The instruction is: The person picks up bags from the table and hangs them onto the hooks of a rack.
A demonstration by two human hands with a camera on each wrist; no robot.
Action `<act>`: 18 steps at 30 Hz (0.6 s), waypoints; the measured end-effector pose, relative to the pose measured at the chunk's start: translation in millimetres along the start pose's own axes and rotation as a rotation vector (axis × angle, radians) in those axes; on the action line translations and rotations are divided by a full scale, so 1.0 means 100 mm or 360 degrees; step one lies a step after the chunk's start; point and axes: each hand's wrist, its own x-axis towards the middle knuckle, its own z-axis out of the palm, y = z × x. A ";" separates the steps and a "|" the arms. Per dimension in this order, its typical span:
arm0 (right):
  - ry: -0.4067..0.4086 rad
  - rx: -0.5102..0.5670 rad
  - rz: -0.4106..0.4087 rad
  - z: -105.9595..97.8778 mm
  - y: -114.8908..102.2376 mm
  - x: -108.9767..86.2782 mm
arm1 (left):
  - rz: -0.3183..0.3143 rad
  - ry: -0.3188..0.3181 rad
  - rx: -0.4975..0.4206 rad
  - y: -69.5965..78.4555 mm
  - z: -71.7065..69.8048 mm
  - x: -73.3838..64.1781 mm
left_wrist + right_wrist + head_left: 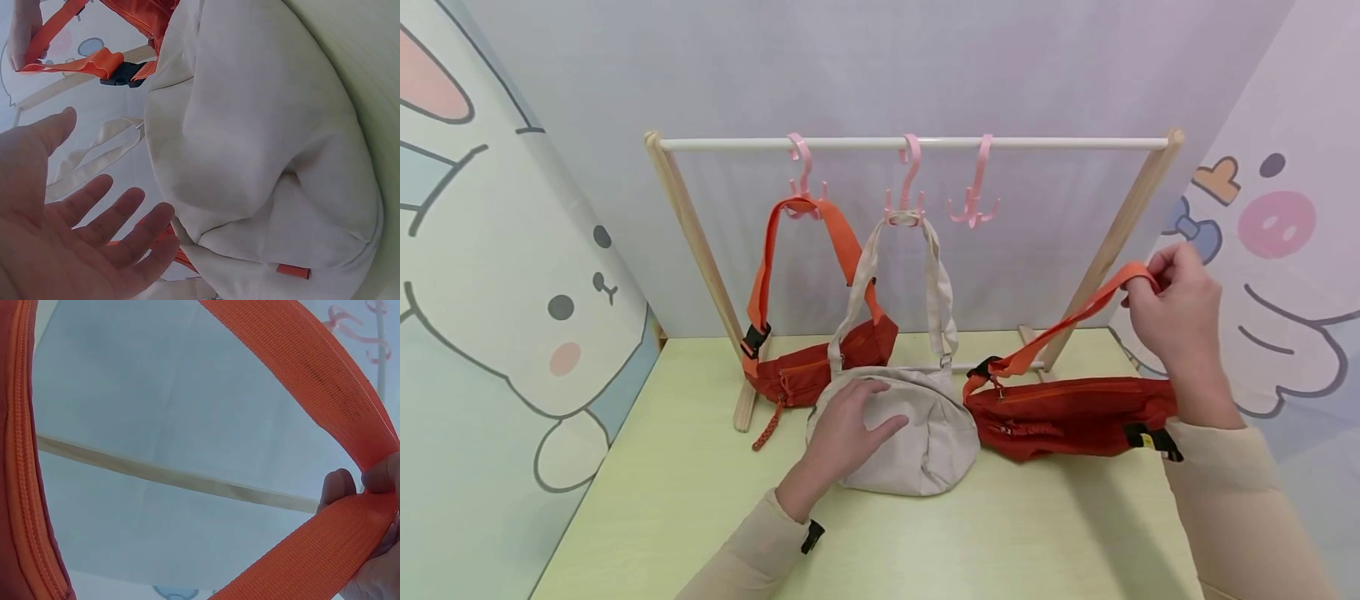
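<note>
My right hand (1180, 312) pinches the orange strap (1075, 315) of a red waist bag (1067, 412), which hangs at the right with its black buckle at the left end. In the right wrist view the strap (312, 556) loops through my thumb and fingers. Fingers spread, my left hand (842, 429) is in front of a cream shoulder bag (917, 442). In the left wrist view the palm of that hand (81, 219) faces the bag (250, 125) and holds nothing. The cream bag hangs by its strap from the middle pink hook (910, 171).
A white rail (850, 143) on wooden legs spans the back. From its left pink hook (803, 167) hangs another red waist bag (805, 367) with an orange strap. The right pink hook (976, 187) carries no bag. Below is a pale yellow table (1015, 542).
</note>
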 end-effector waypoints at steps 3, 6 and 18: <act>0.0044 0.0014 -0.0043 -0.03 -0.06 0.01 | 0.0016 -0.0003 -0.0022 0.06 0.00 0.03; 0.0074 0.0014 -0.0068 -0.06 -0.12 0.02 | 0.0025 -0.0014 -0.0037 0.12 -0.01 0.06; 0.0195 0.0051 -0.0196 -0.18 -0.35 0.08 | 0.0108 -0.0021 -0.0124 0.38 -0.03 0.21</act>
